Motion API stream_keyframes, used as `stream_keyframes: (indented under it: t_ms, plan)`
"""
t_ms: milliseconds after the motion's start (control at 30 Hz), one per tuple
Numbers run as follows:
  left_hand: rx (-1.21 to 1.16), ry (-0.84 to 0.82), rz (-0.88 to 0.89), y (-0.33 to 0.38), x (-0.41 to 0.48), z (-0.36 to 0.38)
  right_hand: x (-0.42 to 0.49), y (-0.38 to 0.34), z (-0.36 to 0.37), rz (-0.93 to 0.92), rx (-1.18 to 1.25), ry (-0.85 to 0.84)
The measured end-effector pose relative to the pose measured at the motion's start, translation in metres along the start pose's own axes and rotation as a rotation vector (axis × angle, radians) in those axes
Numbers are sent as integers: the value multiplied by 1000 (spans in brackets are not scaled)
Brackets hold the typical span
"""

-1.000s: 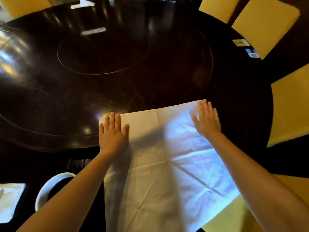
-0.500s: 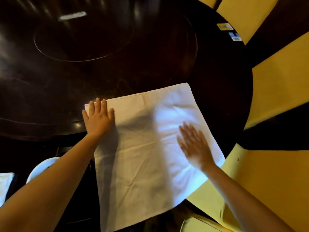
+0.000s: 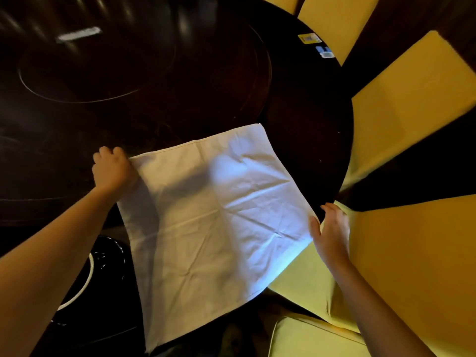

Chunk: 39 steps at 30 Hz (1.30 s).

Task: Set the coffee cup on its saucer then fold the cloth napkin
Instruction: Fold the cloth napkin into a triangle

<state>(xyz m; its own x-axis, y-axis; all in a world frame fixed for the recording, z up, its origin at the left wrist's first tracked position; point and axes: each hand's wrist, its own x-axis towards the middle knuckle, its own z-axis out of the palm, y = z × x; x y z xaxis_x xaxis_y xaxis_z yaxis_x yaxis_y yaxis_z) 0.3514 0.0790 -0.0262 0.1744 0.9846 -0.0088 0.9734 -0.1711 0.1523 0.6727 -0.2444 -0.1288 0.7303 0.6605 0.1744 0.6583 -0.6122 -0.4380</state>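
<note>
white napkin (image 3: 213, 217) lies spread flat and creased on the near edge of the dark round table (image 3: 309, 119), its near part hanging past the rim. i read the left hand (image 3: 112, 170) as closed over the napkin's far left corner, fingers curled, pinching the cloth. right hand (image 3: 331, 233) sits at the right corner, fingers open and loosely spread, thumb touching the edge; i cannot tell if it has a grip. a white-rimmed dish (image 3: 85, 284) shows under the left forearm, mostly hidden. yellow chairs (image 3: 412, 104) ring the table's right side.
</note>
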Motion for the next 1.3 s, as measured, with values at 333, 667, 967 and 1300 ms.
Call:
stream_keyframes:
  t_ms: [333,667,967,1300]
  plan:
    - [-575,-26,317,125,-125,-29,-24,22,10,639,795,-533]
    - [-903,-270,413,219,-218,39,-54,44,-21,696,972,-579]
    - [-1013,-416,242,258,-265,86,-66,29,-41,765,1231,-310]
    - [-763,-356,533,249,-281,130,-70,23,-46,703,1198,-292]
